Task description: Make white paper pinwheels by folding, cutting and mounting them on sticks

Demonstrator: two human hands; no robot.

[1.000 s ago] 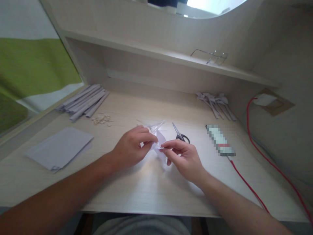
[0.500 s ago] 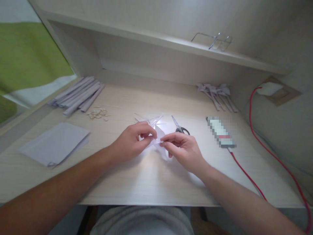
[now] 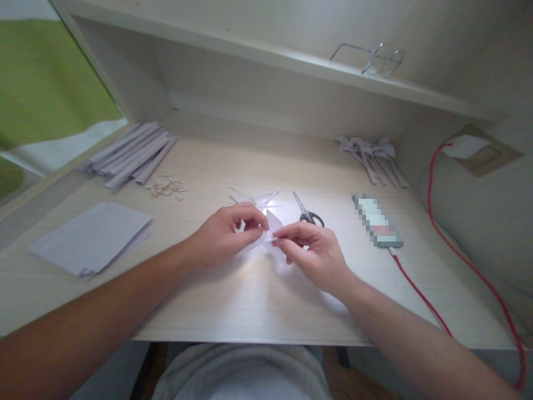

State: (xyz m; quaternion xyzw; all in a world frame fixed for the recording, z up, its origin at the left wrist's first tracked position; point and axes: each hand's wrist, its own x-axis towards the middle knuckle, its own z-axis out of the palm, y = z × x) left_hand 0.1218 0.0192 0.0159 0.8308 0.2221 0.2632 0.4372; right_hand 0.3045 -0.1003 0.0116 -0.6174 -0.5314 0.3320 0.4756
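Between my hands is a piece of thin white paper (image 3: 273, 221) with pointed, petal-like flaps, partly hidden by the fingers. My left hand (image 3: 233, 232) is closed, thumb and forefinger pinching its left side. The closed fingertips of my right hand (image 3: 314, 254) pinch the paper's middle, where a small pale bit shows, too small to name. Just beyond lies a loose heap of narrow white paper strips (image 3: 260, 198). Scissors (image 3: 307, 214) with black handles rest on the desk past my right hand, blades pointing away.
On the desk (image 3: 200, 316), rolled paper tubes (image 3: 129, 153), small pale scraps (image 3: 165, 186) and flat white sheets (image 3: 94, 236) lie left. Folded paper pieces with stems (image 3: 370, 155) sit back right. A phone (image 3: 377, 221) on a red cable (image 3: 420, 294) lies right. Above is a shelf (image 3: 250, 58).
The view has tilted slightly, so the desk items sit a little higher. Both hands keep their pinch on the paper; the fingers have barely shifted.
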